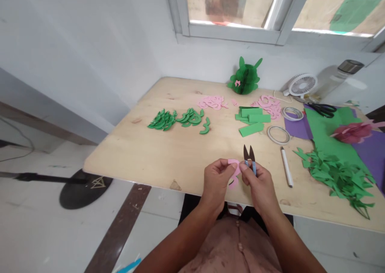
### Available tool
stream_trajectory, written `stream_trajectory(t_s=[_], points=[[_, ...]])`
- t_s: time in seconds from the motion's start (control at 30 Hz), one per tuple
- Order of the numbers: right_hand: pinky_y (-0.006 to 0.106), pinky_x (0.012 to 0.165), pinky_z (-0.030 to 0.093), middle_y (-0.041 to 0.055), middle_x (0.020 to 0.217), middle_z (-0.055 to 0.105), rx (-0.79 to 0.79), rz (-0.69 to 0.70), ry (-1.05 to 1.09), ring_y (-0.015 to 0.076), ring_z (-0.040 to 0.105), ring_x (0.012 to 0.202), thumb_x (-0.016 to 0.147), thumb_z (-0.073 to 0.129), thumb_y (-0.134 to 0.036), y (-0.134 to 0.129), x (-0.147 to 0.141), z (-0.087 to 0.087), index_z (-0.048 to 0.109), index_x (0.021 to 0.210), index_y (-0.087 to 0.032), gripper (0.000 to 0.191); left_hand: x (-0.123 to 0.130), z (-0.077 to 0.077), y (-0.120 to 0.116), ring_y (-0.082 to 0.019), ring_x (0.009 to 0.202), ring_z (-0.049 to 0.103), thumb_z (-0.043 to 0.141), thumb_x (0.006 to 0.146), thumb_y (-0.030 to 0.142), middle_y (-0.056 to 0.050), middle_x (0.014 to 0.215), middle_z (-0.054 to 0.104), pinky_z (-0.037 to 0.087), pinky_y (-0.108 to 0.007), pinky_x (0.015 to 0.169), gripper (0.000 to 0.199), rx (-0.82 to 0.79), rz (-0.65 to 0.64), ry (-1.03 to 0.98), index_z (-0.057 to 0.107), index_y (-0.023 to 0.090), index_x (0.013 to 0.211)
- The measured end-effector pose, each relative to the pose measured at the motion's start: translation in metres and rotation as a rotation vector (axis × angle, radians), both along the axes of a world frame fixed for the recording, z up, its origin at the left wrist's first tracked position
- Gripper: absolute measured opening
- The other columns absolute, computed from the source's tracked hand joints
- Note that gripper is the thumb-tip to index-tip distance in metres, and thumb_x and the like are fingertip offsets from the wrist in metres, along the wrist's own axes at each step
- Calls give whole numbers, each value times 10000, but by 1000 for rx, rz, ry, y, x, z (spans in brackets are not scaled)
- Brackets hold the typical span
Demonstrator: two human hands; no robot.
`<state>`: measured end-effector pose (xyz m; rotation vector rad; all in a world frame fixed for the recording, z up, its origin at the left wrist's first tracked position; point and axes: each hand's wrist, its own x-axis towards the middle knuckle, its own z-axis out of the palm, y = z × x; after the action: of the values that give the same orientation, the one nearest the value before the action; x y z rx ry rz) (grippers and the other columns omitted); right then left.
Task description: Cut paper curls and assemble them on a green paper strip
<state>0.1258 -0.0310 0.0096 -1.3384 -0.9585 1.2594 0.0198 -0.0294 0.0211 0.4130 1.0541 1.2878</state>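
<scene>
My left hand [215, 180] pinches a pink paper cutout [235, 180] with a curved outline, over the table's front edge. In my right hand [261, 183] are small thread snips [252, 154] with blue handles. Their dark blades point away from me and stand apart. My right thumb and fingertips are close to the right side of the cutout, and I cannot tell whether they press on it. Part of the cutout is hidden behind my left fingers.
Across the wooden table [168, 152] lie green cutouts [162, 120], pink cutouts [213, 102], green paper strips [252, 129], tape rolls [278, 135], a white pen [286, 166] and green scraps [337, 176]. A green paper figure [245, 78], a fan [302, 84] and black scissors [323, 110] are farther back.
</scene>
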Motion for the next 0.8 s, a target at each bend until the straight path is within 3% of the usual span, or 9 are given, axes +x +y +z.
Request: stream_trajectory(t_s=[0.23,0.53,0.8], points=[[255,491,277,-13,617,464,17,147,-59,112,374,533,881,465,-516,-9,18,-4,673,835,-165,410,-12,-3,3,-64,515,507,764,612,225,9,598,635,383,-165,484,143,30,-33,35,662,134,654],[240,424,115,-41,603,408,-127,215,71,60,235,435,832,552,-514,-21,18,-2,650,836,-153,374,-18,1,7,-85,527,501,754,578,232,-3,593,620,388,-181,462,152,31,-132,119,650,127,614],[215,400,97,-58,562,381,-188,187,184,36,208,417,785,618,-504,-23,16,-1,657,811,-142,365,-22,2,10,-64,515,473,740,609,239,-3,601,617,362,-168,471,144,59,-244,171,654,127,639]])
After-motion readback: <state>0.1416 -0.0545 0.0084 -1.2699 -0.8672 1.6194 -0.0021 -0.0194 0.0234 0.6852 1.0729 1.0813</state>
